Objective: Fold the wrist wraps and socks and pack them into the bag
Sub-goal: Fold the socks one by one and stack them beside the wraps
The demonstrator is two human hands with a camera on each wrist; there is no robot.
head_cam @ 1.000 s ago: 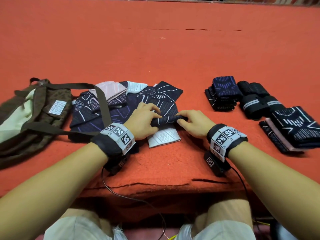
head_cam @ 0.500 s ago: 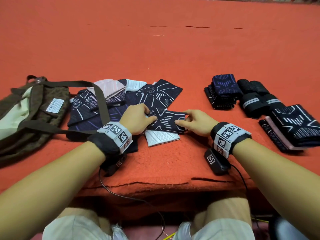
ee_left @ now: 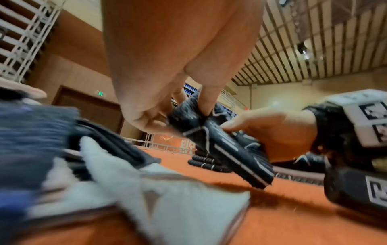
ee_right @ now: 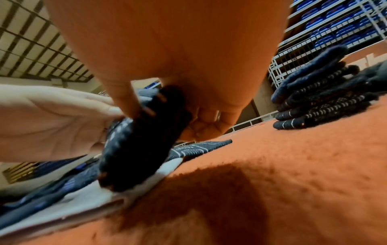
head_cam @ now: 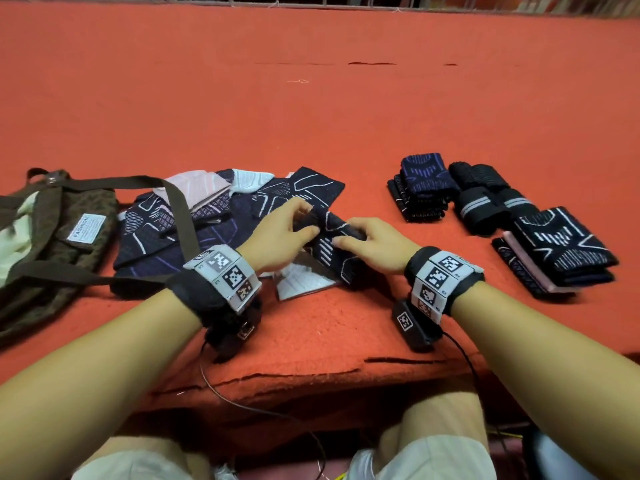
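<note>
A dark sock with white line patterns (head_cam: 330, 251) is lifted off the table, doubled over, between both hands. My left hand (head_cam: 289, 233) pinches its upper left end (ee_left: 188, 114) with thumb and fingers. My right hand (head_cam: 367, 242) grips its right side (ee_right: 146, 132), thumb on top. Its lower end hangs just above a white sock (head_cam: 304, 282) lying on the orange felt. A heap of unfolded dark, pink and white socks (head_cam: 207, 216) lies left of my hands. The brown bag (head_cam: 52, 237) lies at the far left, its strap (head_cam: 180, 216) across the heap.
Folded items stand in a row at the right: a dark blue sock stack (head_cam: 420, 188), rolled black wrist wraps with grey stripes (head_cam: 488, 199), and a folded patterned sock pile (head_cam: 554, 251). The orange felt table (head_cam: 311, 109) stretches far back; its front edge (head_cam: 311, 375) is near my wrists.
The sock lay flat under my fingertips half a second ago; now both hands have lifted it off the table and it hangs folded between them.
</note>
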